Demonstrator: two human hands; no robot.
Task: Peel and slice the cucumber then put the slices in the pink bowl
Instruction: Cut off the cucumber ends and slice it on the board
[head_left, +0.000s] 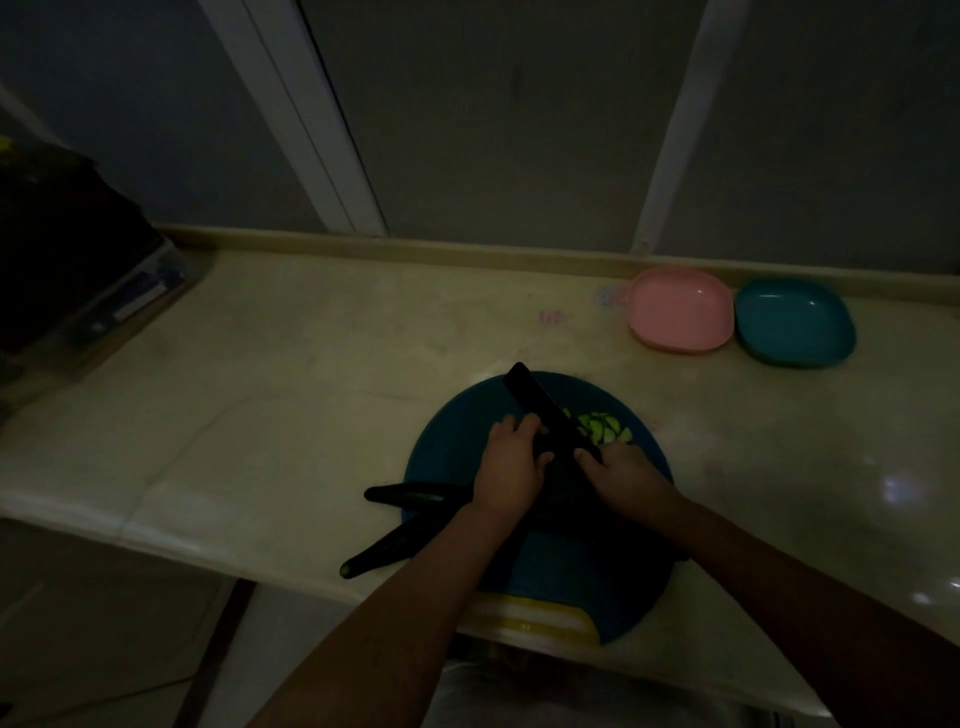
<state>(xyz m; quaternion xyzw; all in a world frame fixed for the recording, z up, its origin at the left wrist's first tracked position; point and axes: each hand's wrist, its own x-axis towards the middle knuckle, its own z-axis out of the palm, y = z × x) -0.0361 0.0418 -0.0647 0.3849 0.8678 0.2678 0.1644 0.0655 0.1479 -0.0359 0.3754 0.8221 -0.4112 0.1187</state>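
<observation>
Right hand (623, 478) grips knife (545, 410); left hand (511, 467) curls against blade, grasp unclear. Slices (605, 428) just beyond right hand; pink bowl (680, 309) well beyond. Risk: dim light, knuckles at edge, possible cut.

1. I read this as a home kitchen in dim light: a long pale counter (311, 364) with a stone look and a raised lip at the back runs along the wall
2. On it lies a round blue cutting board (457, 441) with pale green cucumber slices (605, 428) and a dark knife (540, 410); two whole cucumbers (410, 493) lie at its left edge
3. Plastic tableware sits by the back lip: a pink bowl (680, 309) just beside a teal bowl (795, 322)
4. Behind the counter I see grey panels in white frames (311, 130), a window or sliding door; I cannot tell which
5. At far left a clear storage box (130, 291) sits under something dark
</observation>
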